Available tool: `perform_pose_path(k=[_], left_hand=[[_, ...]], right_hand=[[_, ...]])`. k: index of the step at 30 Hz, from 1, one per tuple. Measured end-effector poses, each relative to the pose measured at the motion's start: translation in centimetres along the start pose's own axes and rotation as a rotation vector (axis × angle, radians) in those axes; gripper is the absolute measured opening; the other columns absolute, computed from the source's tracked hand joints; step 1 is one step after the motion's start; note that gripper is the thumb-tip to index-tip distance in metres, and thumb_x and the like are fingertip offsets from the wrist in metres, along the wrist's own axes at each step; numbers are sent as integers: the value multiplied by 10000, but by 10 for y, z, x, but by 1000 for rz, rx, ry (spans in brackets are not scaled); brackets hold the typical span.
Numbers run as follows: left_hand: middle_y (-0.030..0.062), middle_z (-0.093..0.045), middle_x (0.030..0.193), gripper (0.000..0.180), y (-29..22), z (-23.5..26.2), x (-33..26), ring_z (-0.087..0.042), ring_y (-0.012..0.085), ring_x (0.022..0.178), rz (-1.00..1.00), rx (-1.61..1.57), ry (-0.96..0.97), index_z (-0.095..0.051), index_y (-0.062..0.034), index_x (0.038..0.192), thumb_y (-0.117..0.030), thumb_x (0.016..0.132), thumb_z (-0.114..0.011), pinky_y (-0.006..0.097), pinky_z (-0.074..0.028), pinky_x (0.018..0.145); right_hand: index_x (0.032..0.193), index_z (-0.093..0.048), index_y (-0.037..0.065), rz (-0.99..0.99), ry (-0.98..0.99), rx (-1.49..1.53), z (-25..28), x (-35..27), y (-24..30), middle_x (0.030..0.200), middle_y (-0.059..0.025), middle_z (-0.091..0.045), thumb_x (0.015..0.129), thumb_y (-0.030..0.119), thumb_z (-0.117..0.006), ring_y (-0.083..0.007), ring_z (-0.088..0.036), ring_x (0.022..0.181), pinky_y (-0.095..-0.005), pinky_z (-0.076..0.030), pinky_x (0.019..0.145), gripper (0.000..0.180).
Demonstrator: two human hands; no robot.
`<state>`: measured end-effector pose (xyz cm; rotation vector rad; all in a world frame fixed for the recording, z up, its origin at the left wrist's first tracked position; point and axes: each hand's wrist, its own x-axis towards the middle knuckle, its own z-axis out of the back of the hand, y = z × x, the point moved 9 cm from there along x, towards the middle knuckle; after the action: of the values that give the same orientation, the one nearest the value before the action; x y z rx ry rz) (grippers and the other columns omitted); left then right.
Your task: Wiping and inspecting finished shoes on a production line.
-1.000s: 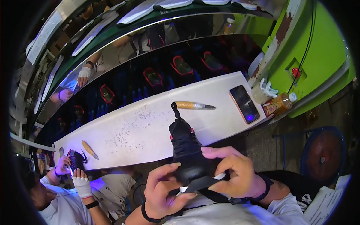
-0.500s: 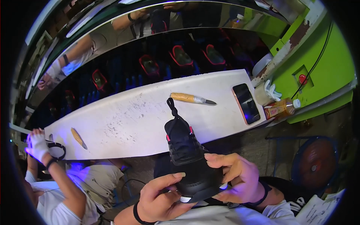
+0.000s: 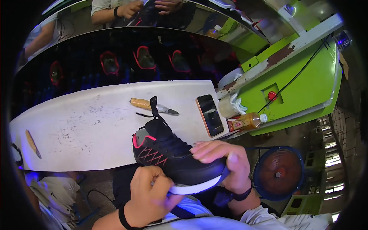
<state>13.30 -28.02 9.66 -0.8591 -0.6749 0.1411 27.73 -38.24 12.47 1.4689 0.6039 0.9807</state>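
A black sneaker [image 3: 172, 153] with a white midsole, red criss-cross lines on its side and a red-edged collar is tilted over the near edge of the white worktop [image 3: 88, 142]. My right hand [image 3: 226, 165] is wrapped around its toe, fingers over the upper. My left hand [image 3: 151, 191] is closed with curled fingers at the white midsole's side; the fingertips are partly hidden. A black lace loop [image 3: 154, 107] stands up from the tongue. Beyond the shoe lies a knife [image 3: 153, 106] with a tan wrapped handle.
A phone [image 3: 210, 115], a cup with white cloth [image 3: 230, 105] and an orange drink bottle [image 3: 247, 122] line the worktop's right end. Another knife [image 3: 33, 143] lies far left. Dark shoes with red collars [image 3: 145, 57] are behind. A fan [image 3: 278, 173] stands at right.
The sneaker has turned from toe toward me to toe rightward, showing its side and midsole. My left hand has shifted along the sole. The view has swung right; the co-worker's gloved hand has left it.
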Motion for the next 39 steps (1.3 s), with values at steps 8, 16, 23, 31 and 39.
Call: perform_pose_path(k=[8, 16, 23, 31, 39], left_hand=[[68, -534, 773, 415, 31, -21, 12, -502, 259, 676, -78, -12, -38, -589, -85, 811, -271, 586, -884, 361, -386, 620], [103, -517, 812, 446, 23, -52, 38, -553, 303, 673, -95, 185, 144, -561, -77, 838, -275, 588, -873, 410, -442, 580], [113, -560, 870, 479, 26, -40, 37, -577, 309, 711, 48, 207, 194, -566, -58, 902, -222, 596, -896, 401, -464, 614], [177, -642, 988, 547, -62, 86, 37, -672, 277, 769, -230, 461, -19, -685, 2, 1014, -288, 625, -937, 341, -561, 628], [182, -705, 1030, 648, -29, 110, -9, -730, 314, 840, 98, 572, 331, -632, 4, 965, -414, 587, -952, 355, -595, 673]], right_hand=[[975, -694, -81, 8, -93, 178, 37, -2, -27, 1043, -281, -694, 1004, 329, -416, -389, -652, 1060, -496, -428, 1070, 497], [1136, -570, -29, -203, -70, -1053, 30, 5, 7, 1098, -211, -562, 683, 251, -853, -388, -581, 1057, -416, -471, 946, 603], [1150, -600, -17, -23, 4, -909, 28, 7, 15, 1097, -177, -608, 678, 305, -843, -330, -619, 1035, -388, -487, 941, 621], [1218, -638, -8, 258, 57, 487, -88, 24, 33, 1128, -204, -630, 770, 576, -797, -330, -614, 1096, -440, -470, 999, 752], [893, -595, 63, 288, 60, -312, -114, -10, -51, 886, -74, -558, 587, 207, -888, -277, -575, 808, -384, -482, 692, 447]])
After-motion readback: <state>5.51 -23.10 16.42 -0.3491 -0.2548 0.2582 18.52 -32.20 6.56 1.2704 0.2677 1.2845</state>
